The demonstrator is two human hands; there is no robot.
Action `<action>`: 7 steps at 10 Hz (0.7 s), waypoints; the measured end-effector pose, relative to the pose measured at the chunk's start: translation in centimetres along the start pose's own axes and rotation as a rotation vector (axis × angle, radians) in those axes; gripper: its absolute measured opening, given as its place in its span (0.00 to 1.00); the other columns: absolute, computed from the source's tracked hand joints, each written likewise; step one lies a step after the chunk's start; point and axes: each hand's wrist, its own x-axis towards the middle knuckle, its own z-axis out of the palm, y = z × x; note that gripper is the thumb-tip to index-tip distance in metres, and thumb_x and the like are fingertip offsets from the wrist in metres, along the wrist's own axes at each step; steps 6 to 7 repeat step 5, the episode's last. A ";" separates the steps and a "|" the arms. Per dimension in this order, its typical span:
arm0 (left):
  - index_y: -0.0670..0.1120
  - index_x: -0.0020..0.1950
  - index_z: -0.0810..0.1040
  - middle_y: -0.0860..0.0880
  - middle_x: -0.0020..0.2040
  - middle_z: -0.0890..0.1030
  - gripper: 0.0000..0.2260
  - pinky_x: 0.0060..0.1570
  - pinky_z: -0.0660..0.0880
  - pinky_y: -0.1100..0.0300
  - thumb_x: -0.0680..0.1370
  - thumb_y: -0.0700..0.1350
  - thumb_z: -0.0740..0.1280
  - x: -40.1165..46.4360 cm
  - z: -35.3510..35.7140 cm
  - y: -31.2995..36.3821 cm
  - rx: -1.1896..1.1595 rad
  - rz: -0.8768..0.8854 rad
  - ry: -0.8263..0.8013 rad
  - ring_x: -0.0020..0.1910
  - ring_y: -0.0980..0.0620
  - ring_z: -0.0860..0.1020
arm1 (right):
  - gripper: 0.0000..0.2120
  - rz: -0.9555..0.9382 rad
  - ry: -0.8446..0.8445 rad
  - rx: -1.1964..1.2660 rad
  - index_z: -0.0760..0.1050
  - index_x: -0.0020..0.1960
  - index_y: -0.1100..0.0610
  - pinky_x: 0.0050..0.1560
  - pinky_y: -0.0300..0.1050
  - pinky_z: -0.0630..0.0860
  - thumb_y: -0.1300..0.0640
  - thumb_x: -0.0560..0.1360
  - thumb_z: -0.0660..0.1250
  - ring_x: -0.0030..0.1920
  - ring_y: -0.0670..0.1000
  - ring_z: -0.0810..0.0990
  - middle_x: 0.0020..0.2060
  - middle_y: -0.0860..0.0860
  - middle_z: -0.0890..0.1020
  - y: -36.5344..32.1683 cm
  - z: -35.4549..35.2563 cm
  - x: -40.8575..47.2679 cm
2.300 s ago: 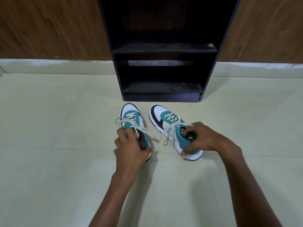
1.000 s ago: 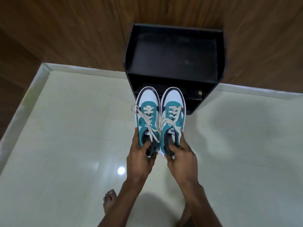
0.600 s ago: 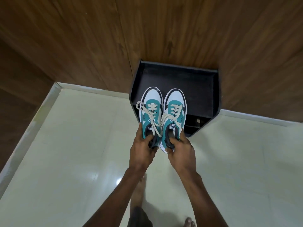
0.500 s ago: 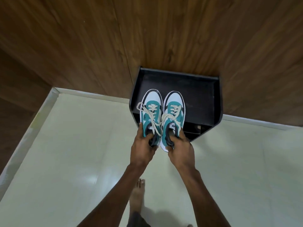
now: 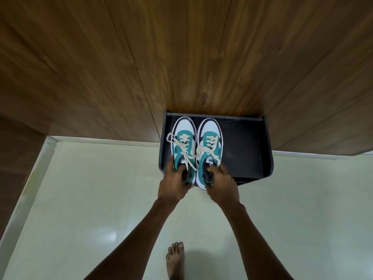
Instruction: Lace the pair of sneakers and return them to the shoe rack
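Two teal, white and black sneakers with cream laces sit side by side over the left half of the black shoe rack's top (image 5: 244,150), toes toward the wall. My left hand (image 5: 174,183) grips the heel opening of the left sneaker (image 5: 183,144). My right hand (image 5: 221,184) grips the heel opening of the right sneaker (image 5: 210,146). Both heels stick out past the rack's front edge. I cannot tell whether the soles rest on the top or hover just above it.
A wood-panelled wall (image 5: 181,57) rises right behind the rack. Pale glossy floor tiles (image 5: 80,199) spread on both sides. My bare foot (image 5: 175,259) stands on the floor below the hands. A white skirting strip (image 5: 30,184) runs along the left.
I lifted both sneakers off the floor, stood up and brought them together. Over the last half second they moved forward over the rack's top, toes closer to the wall.
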 end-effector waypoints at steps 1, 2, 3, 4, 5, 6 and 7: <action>0.51 0.67 0.73 0.48 0.74 0.68 0.30 0.58 0.79 0.47 0.68 0.54 0.79 -0.7 -3.0 1.1 -0.030 -0.062 -0.089 0.68 0.44 0.74 | 0.23 0.005 0.045 0.017 0.76 0.62 0.56 0.53 0.53 0.83 0.49 0.72 0.75 0.61 0.59 0.80 0.62 0.56 0.80 -0.8 -2.0 -1.0; 0.53 0.62 0.75 0.50 0.66 0.77 0.23 0.52 0.80 0.51 0.70 0.53 0.76 -1.9 -7.3 2.8 -0.012 -0.047 -0.050 0.60 0.45 0.78 | 0.24 0.008 0.124 0.053 0.77 0.63 0.56 0.52 0.53 0.82 0.49 0.71 0.76 0.63 0.59 0.77 0.66 0.56 0.78 -3.0 -5.8 -2.4; 0.54 0.62 0.76 0.51 0.62 0.78 0.19 0.49 0.78 0.53 0.72 0.50 0.73 -4.0 -12.7 5.4 -0.030 0.015 0.080 0.59 0.46 0.78 | 0.24 -0.039 0.211 0.079 0.76 0.64 0.55 0.52 0.53 0.80 0.52 0.70 0.76 0.66 0.59 0.75 0.67 0.55 0.75 -6.0 -10.8 -4.3; 0.54 0.61 0.77 0.53 0.61 0.79 0.18 0.50 0.75 0.57 0.72 0.50 0.75 -6.2 -18.1 8.3 -0.095 0.086 0.221 0.58 0.49 0.79 | 0.22 -0.107 0.321 0.070 0.76 0.65 0.56 0.53 0.52 0.80 0.51 0.74 0.74 0.67 0.59 0.75 0.69 0.55 0.73 -9.0 -16.4 -6.3; 0.54 0.59 0.78 0.53 0.57 0.81 0.15 0.52 0.77 0.56 0.73 0.51 0.75 -8.9 -22.2 10.9 -0.165 0.194 0.342 0.55 0.49 0.80 | 0.20 -0.197 0.477 0.080 0.76 0.64 0.56 0.50 0.51 0.80 0.47 0.77 0.69 0.66 0.58 0.76 0.70 0.54 0.73 -11.8 -21.4 -9.0; 0.54 0.59 0.78 0.53 0.57 0.81 0.15 0.52 0.77 0.56 0.73 0.51 0.75 -8.9 -22.2 10.9 -0.165 0.194 0.342 0.55 0.49 0.80 | 0.20 -0.197 0.477 0.080 0.76 0.64 0.56 0.50 0.51 0.80 0.47 0.77 0.69 0.66 0.58 0.76 0.70 0.54 0.73 -11.8 -21.4 -9.0; 0.54 0.59 0.78 0.53 0.57 0.81 0.15 0.52 0.77 0.56 0.73 0.51 0.75 -8.9 -22.2 10.9 -0.165 0.194 0.342 0.55 0.49 0.80 | 0.20 -0.197 0.477 0.080 0.76 0.64 0.56 0.50 0.51 0.80 0.47 0.77 0.69 0.66 0.58 0.76 0.70 0.54 0.73 -11.8 -21.4 -9.0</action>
